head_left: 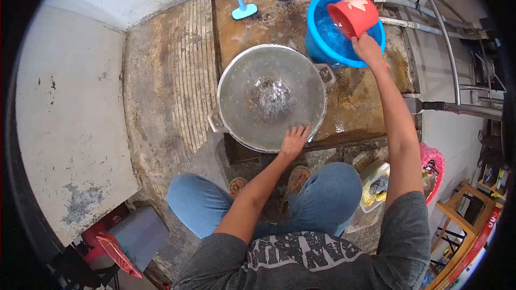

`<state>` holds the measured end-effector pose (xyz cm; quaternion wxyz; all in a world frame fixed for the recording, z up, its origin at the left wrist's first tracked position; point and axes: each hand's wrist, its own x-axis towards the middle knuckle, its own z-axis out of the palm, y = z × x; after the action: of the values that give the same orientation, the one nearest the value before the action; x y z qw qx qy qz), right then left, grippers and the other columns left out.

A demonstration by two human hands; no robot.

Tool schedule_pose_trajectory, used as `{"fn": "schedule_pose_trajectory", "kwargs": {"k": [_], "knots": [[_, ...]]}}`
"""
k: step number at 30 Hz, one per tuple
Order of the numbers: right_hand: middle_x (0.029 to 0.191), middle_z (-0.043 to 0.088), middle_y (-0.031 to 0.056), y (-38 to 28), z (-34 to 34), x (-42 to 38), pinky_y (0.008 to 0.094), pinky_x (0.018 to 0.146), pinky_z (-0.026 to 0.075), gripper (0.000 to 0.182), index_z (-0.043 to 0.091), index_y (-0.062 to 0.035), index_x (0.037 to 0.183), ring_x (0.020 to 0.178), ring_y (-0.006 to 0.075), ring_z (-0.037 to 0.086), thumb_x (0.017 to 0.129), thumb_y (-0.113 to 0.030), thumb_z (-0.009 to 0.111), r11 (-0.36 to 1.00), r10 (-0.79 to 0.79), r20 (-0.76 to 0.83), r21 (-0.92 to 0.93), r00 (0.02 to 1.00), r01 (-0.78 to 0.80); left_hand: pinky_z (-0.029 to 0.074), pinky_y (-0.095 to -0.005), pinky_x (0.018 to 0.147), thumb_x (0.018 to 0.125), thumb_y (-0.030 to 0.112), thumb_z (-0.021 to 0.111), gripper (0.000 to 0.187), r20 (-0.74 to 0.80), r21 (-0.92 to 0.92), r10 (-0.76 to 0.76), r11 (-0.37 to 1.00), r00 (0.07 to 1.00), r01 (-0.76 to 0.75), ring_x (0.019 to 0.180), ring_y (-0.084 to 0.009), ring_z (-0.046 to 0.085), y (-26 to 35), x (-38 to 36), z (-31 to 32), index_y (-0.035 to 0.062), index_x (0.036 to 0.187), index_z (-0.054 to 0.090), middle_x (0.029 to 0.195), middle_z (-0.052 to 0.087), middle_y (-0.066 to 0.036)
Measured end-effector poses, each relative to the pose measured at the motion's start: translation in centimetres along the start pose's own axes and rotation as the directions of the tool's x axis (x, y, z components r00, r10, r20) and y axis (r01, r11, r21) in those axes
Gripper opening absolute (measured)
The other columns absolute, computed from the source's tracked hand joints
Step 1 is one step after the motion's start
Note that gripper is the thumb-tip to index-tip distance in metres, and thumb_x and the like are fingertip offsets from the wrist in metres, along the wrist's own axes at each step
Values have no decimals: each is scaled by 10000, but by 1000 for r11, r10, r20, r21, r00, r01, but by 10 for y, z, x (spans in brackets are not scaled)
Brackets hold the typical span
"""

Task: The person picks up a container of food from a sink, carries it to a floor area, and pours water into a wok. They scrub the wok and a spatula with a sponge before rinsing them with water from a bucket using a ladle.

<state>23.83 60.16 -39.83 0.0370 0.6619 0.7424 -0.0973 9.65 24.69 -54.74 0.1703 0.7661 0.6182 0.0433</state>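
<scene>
A large round grey metal wok (pixel 252 91) with two side handles lies on the wet floor in front of me, its surface shiny at the middle. My left hand (pixel 294 143) rests on its near edge, fingers stretched out over the metal. My right hand (pixel 368 48) is closed on the handle of a red plastic dipper (pixel 361 15) with a pale leaf-like pattern. The dipper is tilted over a blue bucket (pixel 313 43) of water, which stands just beyond the wok on the right.
A light-blue long-handled brush or scraper (pixel 244 12) stands at the back wall. Metal pipes (pixel 438 32) run along the right. Beside my right knee sit a white tray (pixel 371 204) with scrubbing pads and a pink basket (pixel 439 164). A grey bin (pixel 137 239) stands at lower left.
</scene>
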Motion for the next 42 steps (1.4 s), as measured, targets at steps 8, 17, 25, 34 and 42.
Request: {"fn": "schedule_pose_trajectory", "kwargs": {"k": [8,17,25,34,42], "knots": [[664,625,146,-5,29,28,425,532,482,485,596,19,911,549,294,613,882,-449,472,985,-74,296,169,952,24,356,-454,896,889,467,467,617,106,-164,24,986,994,-6,1062,-292,451,-33,12,-38,114,1379,337,1170,465,-132],[509,319,-72,-24,26,-62,227,335,220,476,564,-59,889,373,52,261,917,-508,409,40,-70,371,928,926,-369,471,-436,787,861,320,531,411,272,-749,-338,514,901,418,861,-314,597,-59,113,-31,68,1185,547,938,619,-123],[513,423,-26,-96,82,-86,243,367,284,469,515,-89,711,404,83,382,848,-535,563,23,344,-53,999,937,48,489,-355,608,887,175,418,254,551,-601,-309,-791,776,112,684,-213,587,-28,198,-76,35,1030,574,866,616,-107],[785,618,41,-105,85,-108,291,603,438,338,615,11,918,671,119,540,850,-318,651,21,291,-10,1000,957,4,486,-397,562,895,167,381,198,633,-415,-256,-909,731,41,644,-267,566,-67,206,-7,68,790,516,688,537,-86],[775,629,43,-146,87,-140,292,566,441,362,575,20,1029,639,130,563,862,-295,636,207,197,-259,954,945,219,494,-430,581,873,241,484,218,648,-450,-345,-893,679,-25,672,-274,580,-105,170,-45,54,892,595,790,596,-113]]}}
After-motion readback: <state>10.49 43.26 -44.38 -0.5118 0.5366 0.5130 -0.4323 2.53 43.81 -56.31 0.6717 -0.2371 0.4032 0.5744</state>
